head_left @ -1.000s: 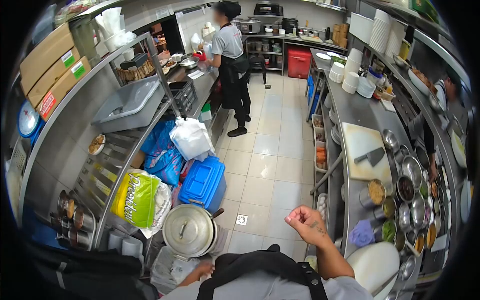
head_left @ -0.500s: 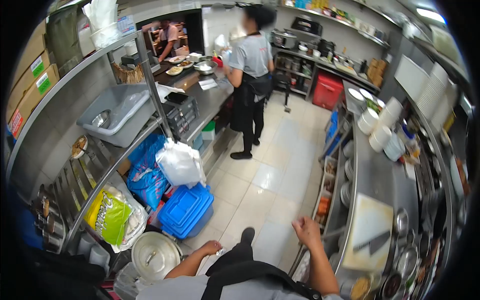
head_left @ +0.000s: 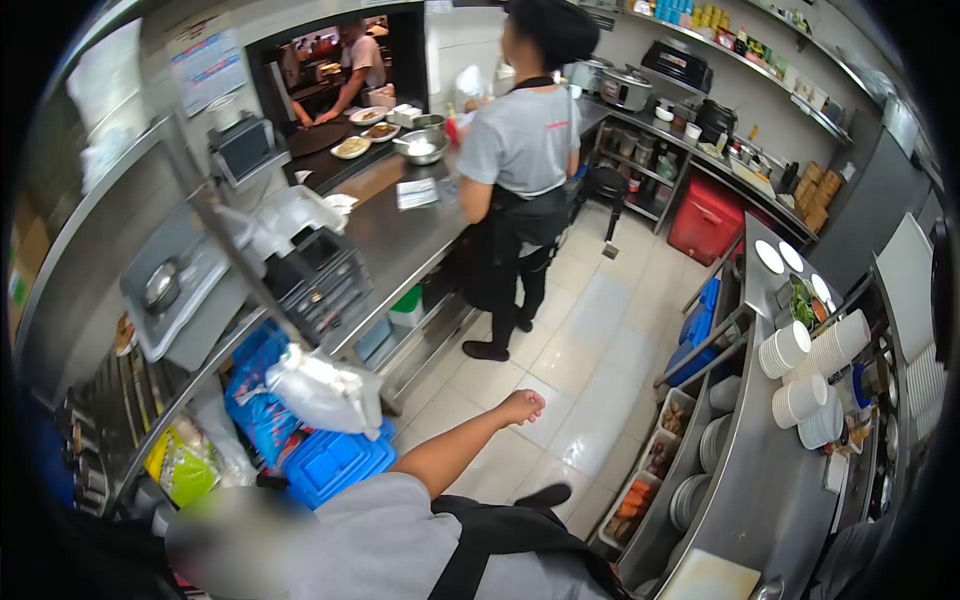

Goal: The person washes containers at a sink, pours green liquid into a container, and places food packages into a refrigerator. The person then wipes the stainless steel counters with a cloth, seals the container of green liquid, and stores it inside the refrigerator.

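My left hand (head_left: pixel 522 407) is raised in front of my body over the tiled floor (head_left: pixel 570 350), with its fingers curled together; whether anything small is inside them is hidden. It touches no counter or shelf. My right hand is out of view. Below it, my dark shoe (head_left: pixel 545 496) rests on the tiles. A co-worker (head_left: pixel 520 140) in a grey shirt and black apron stands ahead at the left steel counter (head_left: pixel 395 225), near a metal bowl (head_left: pixel 420 147) and plates of food (head_left: pixel 351 148).
Blue lidded box (head_left: pixel 338 465) and plastic bags (head_left: pixel 325 390) sit at lower left. Along the right runs a steel counter (head_left: pixel 765 440) with stacked bowls (head_left: pixel 785 350) and a cutting board (head_left: pixel 708 577). A red cooler (head_left: pixel 706 218) stands at the back. Another person (head_left: pixel 360 70) is beyond the opening.
The view has moved forward and turned, bringing the co-worker and left counter closer. My left hand has risen and swung forward from low beside the pot. My right hand has left the view.
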